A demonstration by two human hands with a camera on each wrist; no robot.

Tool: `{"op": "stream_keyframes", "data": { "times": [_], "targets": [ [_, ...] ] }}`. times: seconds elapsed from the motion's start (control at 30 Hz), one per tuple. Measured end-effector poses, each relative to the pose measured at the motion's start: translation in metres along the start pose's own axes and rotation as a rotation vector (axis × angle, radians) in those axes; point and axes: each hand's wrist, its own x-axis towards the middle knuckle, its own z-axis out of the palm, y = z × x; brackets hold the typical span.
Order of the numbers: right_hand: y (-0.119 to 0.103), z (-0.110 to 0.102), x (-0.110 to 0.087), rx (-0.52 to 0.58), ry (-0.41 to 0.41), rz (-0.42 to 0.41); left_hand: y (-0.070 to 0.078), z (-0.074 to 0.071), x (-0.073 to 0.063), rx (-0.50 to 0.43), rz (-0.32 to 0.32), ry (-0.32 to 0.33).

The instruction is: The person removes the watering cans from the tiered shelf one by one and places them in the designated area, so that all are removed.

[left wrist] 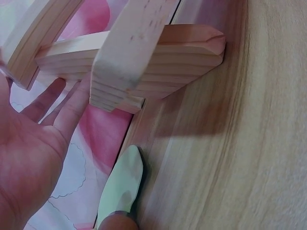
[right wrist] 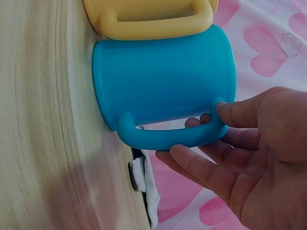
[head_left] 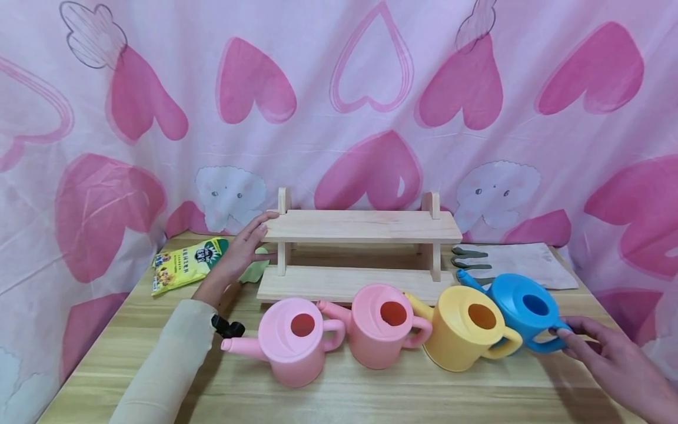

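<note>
A two-tier wooden shelf (head_left: 362,227) stands at the back of the table. My left hand (head_left: 241,250) rests with extended fingers against its left end; the left wrist view shows the fingers (left wrist: 72,108) at the wooden upright. On the right, my right hand (head_left: 609,347) holds the blue watering can (head_left: 521,306) by its handle (right wrist: 168,139), thumb on top and fingers around it. The can stands beside a yellow watering can (head_left: 458,335). Farther left are a darker pink watering can (head_left: 373,335) and a light pink watering can (head_left: 293,359).
A yellow printed packet (head_left: 185,268) lies at the back left. Near the shelf is a pale green trowel (left wrist: 122,179), partly hidden by my left hand in the head view. White-and-green gloves (head_left: 529,265) lie behind the blue can. A pink heart-patterned curtain (head_left: 302,147) hangs behind.
</note>
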Motion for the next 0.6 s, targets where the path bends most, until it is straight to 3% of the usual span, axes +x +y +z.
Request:
{"op": "stream_keyframes", "data": {
  "times": [0.33,0.6],
  "targets": [
    [0.001,-0.009,0.005,-0.068,-0.086,0.016,-0.001,0.000,-0.002,0.018,-0.006,0.001],
    [0.000,-0.021,0.014,-0.039,-0.065,-0.092,-0.001,0.000,-0.007,0.052,0.025,0.018]
  ]
}}
